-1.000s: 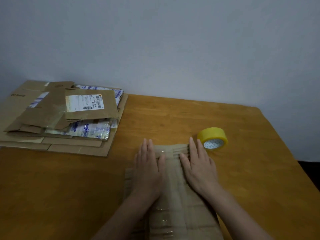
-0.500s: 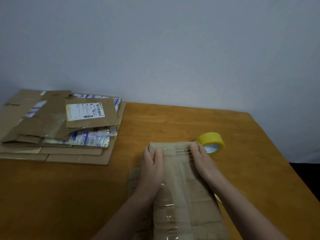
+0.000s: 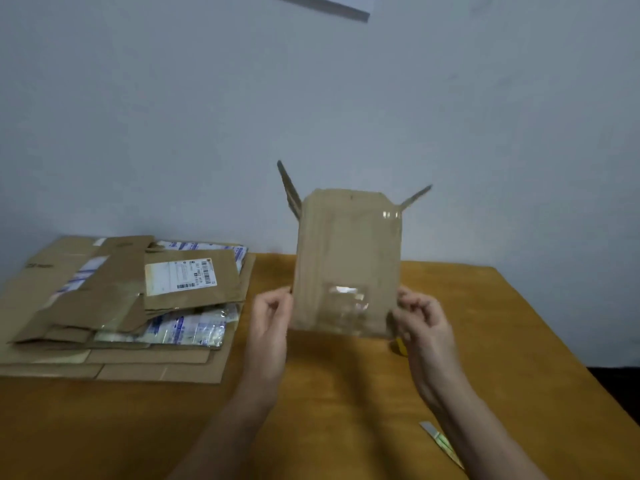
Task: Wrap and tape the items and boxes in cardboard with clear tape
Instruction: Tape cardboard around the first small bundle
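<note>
A brown cardboard-wrapped package (image 3: 346, 261) stands upright in the air above the wooden table (image 3: 485, 341), its taped face toward me. Two loose flaps stick out at its top corners. My left hand (image 3: 270, 317) grips its lower left edge and my right hand (image 3: 420, 317) grips its lower right edge. Shiny clear tape shows on the lower part of the package. Only a sliver of the yellow tape roll (image 3: 400, 346) peeks out behind my right hand.
A pile of flattened cardboard pieces (image 3: 114, 306) with a shipping label and printed plastic lies at the table's left. A utility knife (image 3: 440, 441) lies near the front right, beside my right forearm. A pale wall rises behind the table.
The package lay flat under both palms a second ago. Both hands then gripped its far end and lifted it upright off the table, hiding most of the tape roll.
</note>
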